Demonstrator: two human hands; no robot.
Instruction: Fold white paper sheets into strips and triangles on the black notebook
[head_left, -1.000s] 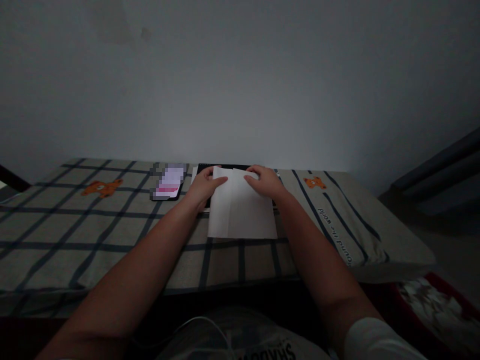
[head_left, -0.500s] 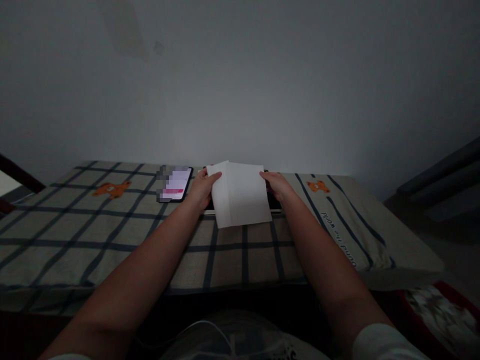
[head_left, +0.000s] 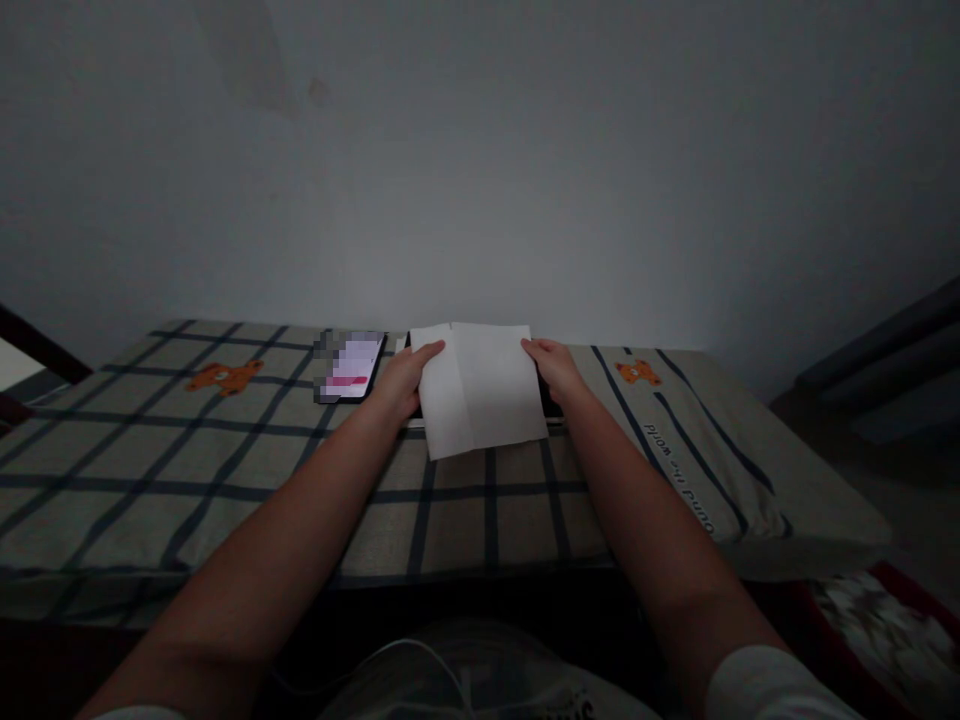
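Note:
A white sheet, paper or tissue (head_left: 491,390), hangs between my two hands, with a vertical crease left of its middle. My left hand (head_left: 403,380) pinches its left edge, thumb on top. At the upper right, my right hand (head_left: 553,368) grips the other edge between thumb and fingers. Behind and below the sheet lies a dark flat object with a pale edge (head_left: 555,421); most of it is covered, so I cannot tell what it is. The fingers under the sheet are hidden.
A phone (head_left: 356,367) with a lit, partly blurred screen lies left of my left hand. The checked cloth (head_left: 247,455) with bear prints covers the table, which meets a grey wall (head_left: 480,180). A white cable (head_left: 405,645) runs across my lap.
The sheet has opened a little flatter, its left part spreading and its lower edge shifting slightly. Both hands keep their hold in nearly the same place.

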